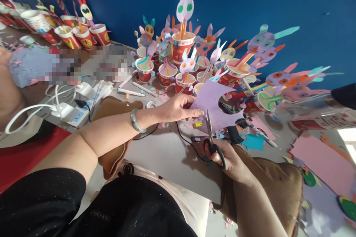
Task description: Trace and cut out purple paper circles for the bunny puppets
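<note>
My left hand [183, 108] pinches the left edge of a sheet of purple paper [213, 94] between thumb and fingers. Curved pieces are cut out of the sheet's right side. Black-handled scissors [213, 144] are in my right hand [229, 159], thumb and fingers in the loops. Their blades point up at the paper's lower left part, close to my left thumb, and look nearly closed; whether they touch the paper I cannot tell. Both hands are above the grey table [167, 159]. Below the paper lie a yellow cap [197, 124] and a piece of blue paper [253, 142].
Red paper cups [144, 70] with paper rabbit-head figures crowd the back against a blue wall [125, 0]. Brown cushions [272, 181] lie under both forearms. A power strip [83, 109] with cables is at left, pink paper [322, 161] at right. Another person's arm [9, 81] shows far left.
</note>
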The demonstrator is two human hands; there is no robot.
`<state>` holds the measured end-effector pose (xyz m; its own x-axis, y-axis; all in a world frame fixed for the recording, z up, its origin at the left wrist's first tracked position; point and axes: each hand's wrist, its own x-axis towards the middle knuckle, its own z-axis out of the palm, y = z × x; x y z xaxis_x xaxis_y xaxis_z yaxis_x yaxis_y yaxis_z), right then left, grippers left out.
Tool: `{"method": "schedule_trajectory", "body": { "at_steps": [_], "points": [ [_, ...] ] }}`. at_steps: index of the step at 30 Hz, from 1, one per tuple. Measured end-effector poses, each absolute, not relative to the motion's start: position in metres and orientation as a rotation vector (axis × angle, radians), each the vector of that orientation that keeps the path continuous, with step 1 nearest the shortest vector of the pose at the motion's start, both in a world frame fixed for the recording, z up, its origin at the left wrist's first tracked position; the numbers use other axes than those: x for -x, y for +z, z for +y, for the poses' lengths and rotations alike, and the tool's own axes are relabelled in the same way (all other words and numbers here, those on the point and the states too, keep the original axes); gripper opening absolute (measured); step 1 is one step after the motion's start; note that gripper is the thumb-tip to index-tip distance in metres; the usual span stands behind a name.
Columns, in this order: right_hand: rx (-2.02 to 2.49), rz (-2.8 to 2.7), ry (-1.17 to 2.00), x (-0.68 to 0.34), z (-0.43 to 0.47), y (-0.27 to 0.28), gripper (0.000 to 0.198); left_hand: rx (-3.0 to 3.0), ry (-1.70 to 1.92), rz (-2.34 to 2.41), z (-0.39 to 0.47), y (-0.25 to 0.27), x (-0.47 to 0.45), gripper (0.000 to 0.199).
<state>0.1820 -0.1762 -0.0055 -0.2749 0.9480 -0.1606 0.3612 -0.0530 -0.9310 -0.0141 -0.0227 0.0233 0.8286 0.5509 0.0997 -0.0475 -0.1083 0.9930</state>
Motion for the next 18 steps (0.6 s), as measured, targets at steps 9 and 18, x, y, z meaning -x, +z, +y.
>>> {"method": "schedule_trajectory", "body": {
  "at_steps": [9, 18],
  "points": [
    [1.403, -1.644, 1.347, -0.184, -0.177, -0.011, 0.067, -1.587, 0.498, 0.355, -0.024, 0.018, 0.013, 0.037],
    [1.399, -1.629, 1.355, -0.183, -0.177, -0.011, 0.067, -1.558, 0.506, 0.299, -0.022, 0.007, 0.011, 0.035]
  ]
}}
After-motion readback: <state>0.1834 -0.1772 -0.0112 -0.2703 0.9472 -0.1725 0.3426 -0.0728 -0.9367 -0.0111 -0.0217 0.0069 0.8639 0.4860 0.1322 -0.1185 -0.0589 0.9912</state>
